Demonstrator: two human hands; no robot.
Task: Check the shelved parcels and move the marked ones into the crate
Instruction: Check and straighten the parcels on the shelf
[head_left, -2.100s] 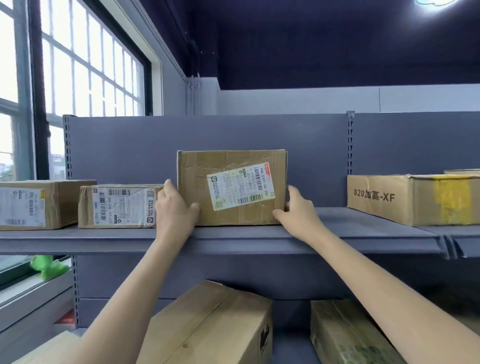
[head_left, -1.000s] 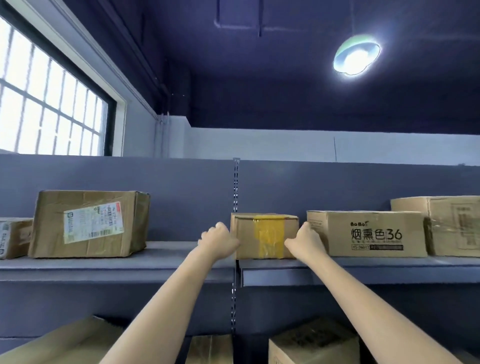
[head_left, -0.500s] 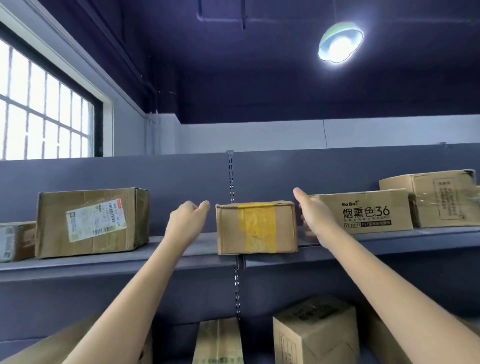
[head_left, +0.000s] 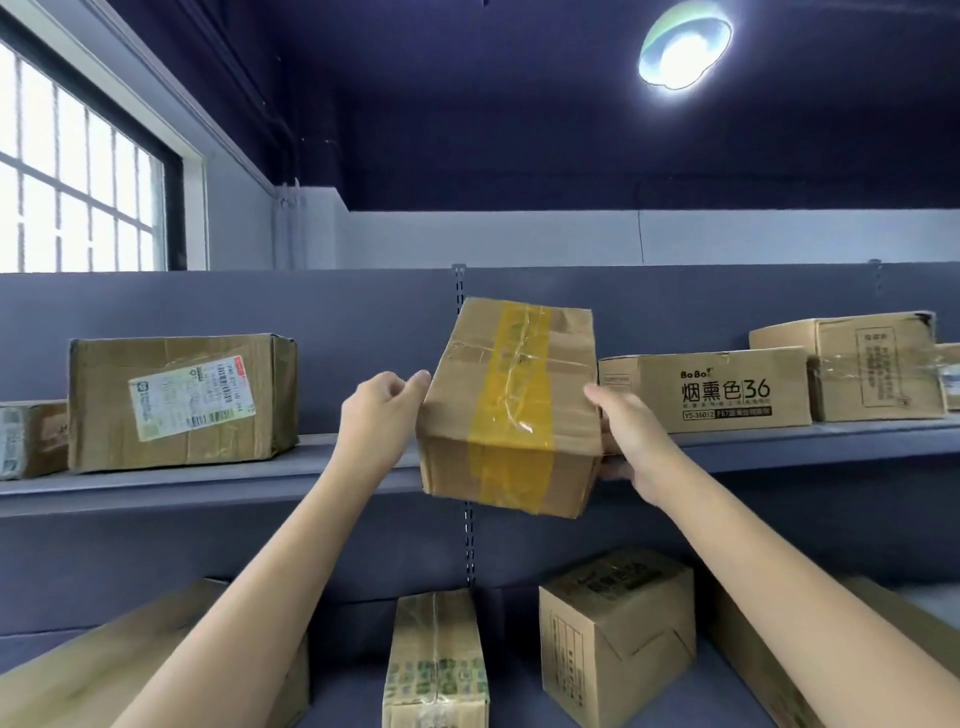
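- The taped box (head_left: 511, 410) was standing on the shelf (head_left: 208, 480) half a second ago; now it is lifted in front of it, tilted.
- The left hand (head_left: 382, 410) and right hand (head_left: 631, 441) grip its sides.
- It is probably being checked; no crate is visible.

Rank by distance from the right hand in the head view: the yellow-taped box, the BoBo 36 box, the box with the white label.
1. yellow-taped box: gripped by the right hand.
2. BoBo 36 box: just right, on the shelf.
3. white-label box: far left on the shelf.
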